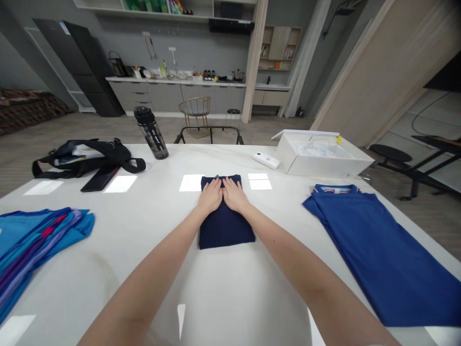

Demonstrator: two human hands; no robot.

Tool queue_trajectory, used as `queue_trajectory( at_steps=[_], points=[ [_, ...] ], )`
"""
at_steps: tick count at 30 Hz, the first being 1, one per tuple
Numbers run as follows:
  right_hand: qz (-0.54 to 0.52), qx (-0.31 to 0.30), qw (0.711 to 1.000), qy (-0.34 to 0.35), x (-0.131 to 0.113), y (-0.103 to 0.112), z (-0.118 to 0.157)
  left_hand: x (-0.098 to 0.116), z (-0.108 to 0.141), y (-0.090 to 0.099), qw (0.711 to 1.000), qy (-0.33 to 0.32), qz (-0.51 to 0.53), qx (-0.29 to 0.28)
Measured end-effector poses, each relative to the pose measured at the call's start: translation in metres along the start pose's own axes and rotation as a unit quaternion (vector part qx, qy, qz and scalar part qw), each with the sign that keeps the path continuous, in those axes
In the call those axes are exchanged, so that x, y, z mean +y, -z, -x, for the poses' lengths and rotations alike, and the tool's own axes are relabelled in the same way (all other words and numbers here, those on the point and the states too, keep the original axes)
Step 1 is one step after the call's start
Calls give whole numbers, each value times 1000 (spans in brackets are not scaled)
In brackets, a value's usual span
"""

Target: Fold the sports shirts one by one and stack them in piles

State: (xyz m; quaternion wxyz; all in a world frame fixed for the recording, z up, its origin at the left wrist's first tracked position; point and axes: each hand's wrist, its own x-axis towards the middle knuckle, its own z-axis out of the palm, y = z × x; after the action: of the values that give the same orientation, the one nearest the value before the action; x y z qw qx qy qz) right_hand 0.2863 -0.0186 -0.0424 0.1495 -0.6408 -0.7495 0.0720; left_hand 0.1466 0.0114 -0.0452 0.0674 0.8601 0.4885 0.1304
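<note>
A dark navy garment, folded into a compact rectangle, lies flat on the white table in the middle of the view. Both hands rest palm down on its far half, side by side and nearly touching. My left hand is flat with its fingers stretched forward. My right hand lies the same way, fingers extended near the garment's far edge. Neither hand grips anything. A blue shirt with a striped collar lies at the right. Several garments in blue and purple are layered at the left.
On the white table, a black bag, a phone and a dark bottle stand or lie at the far left. A white device and an open white box are at the far right. A chair is beyond.
</note>
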Motion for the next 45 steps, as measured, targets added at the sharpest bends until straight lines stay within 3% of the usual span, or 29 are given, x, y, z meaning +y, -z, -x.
queue_trajectory(
  at_steps=[6,10,12,16,18,22,27,33,45],
  points=[
    [-4,-9,998,-62,6,-6,5,-3,5,-7,999,36,-4,-6],
    [2,-7,993,-114,4,-4,13,4,13,-7,996,85,-18,27],
    [13,11,992,-123,0,-3,20,8,20,-6,995,74,-31,52],
    [22,31,999,-16,-8,-1,39,18,37,-7,997,-32,-4,67],
    [5,19,999,29,-10,-1,51,23,47,-9,998,-28,29,53],
    [-15,21,1000,6,-11,-2,75,34,69,-12,997,30,50,44],
    [20,25,999,-13,-15,1,101,50,94,-9,997,55,-1,50],
    [14,27,995,92,-27,8,126,55,116,-5,998,-39,-20,44],
    [32,-63,997,-13,-34,19,176,59,161,8,999,-26,-46,-10]
  ],
)
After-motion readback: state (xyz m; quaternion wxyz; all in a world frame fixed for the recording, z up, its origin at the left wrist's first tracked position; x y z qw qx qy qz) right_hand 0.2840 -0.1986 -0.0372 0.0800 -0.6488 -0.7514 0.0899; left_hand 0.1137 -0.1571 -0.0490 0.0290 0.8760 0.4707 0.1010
